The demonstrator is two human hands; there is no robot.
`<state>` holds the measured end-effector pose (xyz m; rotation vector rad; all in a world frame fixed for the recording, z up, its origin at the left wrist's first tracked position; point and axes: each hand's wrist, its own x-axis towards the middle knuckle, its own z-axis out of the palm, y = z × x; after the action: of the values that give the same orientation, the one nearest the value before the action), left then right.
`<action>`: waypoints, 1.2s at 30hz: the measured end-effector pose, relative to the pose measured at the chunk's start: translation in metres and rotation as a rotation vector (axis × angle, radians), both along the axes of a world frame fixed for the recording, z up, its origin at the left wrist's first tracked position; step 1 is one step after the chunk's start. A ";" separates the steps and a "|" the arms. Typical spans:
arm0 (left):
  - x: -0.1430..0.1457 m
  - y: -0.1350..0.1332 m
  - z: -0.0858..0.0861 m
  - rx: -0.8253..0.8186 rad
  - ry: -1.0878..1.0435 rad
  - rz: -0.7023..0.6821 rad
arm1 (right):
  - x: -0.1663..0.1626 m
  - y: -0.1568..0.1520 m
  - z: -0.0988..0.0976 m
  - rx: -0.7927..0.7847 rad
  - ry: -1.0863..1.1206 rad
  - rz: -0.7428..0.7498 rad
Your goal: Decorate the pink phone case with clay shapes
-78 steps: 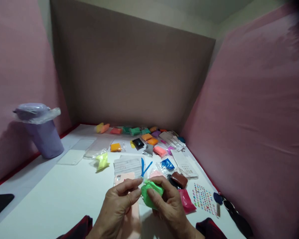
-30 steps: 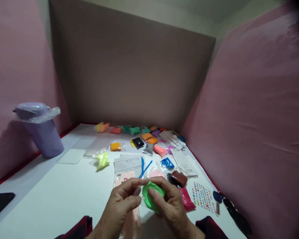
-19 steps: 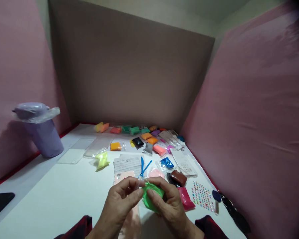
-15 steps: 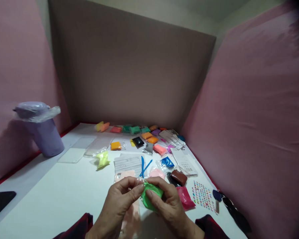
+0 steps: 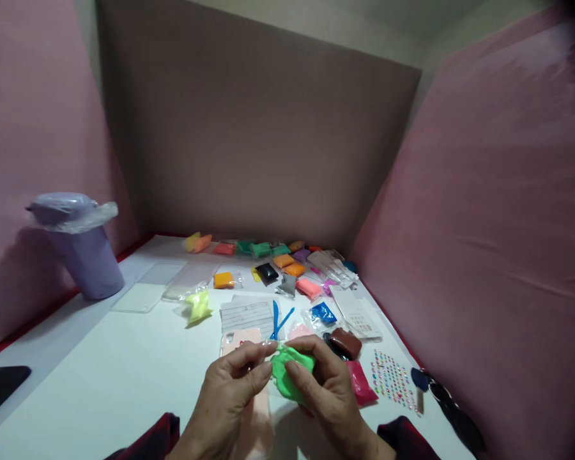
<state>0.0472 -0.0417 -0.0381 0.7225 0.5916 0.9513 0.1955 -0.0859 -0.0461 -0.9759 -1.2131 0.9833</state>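
White tabletop (image 5: 124, 383) beneath the hands (image 5: 232, 393) (image 5: 333, 393), pink walls (image 5: 498, 217) either side.

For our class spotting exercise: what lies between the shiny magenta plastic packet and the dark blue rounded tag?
Rows of small multicoloured gems lie between them, in the head view.

Worktop (image 5: 115, 390) open from left hand (image 5: 234, 391) out to black slab (image 5: 2, 391); purple bin (image 5: 87, 265) blocks back left. Right hand (image 5: 331, 395) hemmed in: magenta packet (image 5: 363, 385) just beside, brown packet (image 5: 346, 343) and blue tools (image 5: 275, 314) beyond. Air above both packets free.
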 end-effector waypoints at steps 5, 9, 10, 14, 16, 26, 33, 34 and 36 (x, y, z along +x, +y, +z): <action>0.000 -0.001 0.004 -0.001 -0.006 -0.046 | 0.000 0.001 0.000 0.015 0.010 -0.015; -0.001 -0.001 0.006 0.058 0.000 -0.086 | -0.001 -0.001 0.001 0.010 0.033 -0.015; -0.001 -0.001 0.007 0.067 -0.001 -0.095 | -0.001 -0.001 0.001 0.013 0.033 -0.019; -0.003 -0.003 0.010 0.110 0.022 -0.094 | -0.001 -0.002 0.000 0.013 0.019 -0.044; -0.003 -0.004 0.012 0.114 0.045 -0.087 | 0.000 -0.002 -0.001 0.007 0.015 -0.048; -0.001 -0.003 0.001 0.059 0.009 -0.048 | 0.000 0.001 0.004 -0.004 0.037 -0.028; -0.003 -0.003 0.009 0.093 0.013 -0.107 | 0.000 0.000 0.003 -0.016 0.078 -0.033; -0.004 -0.003 0.010 0.111 0.033 -0.107 | 0.000 0.000 0.003 -0.013 0.079 -0.033; -0.005 -0.002 0.012 0.141 0.104 -0.082 | 0.000 -0.001 0.005 -0.006 0.071 -0.033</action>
<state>0.0419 -0.0442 -0.0259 0.9204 0.5852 0.8895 0.1957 -0.0864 -0.0415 -0.9554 -1.1323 0.9878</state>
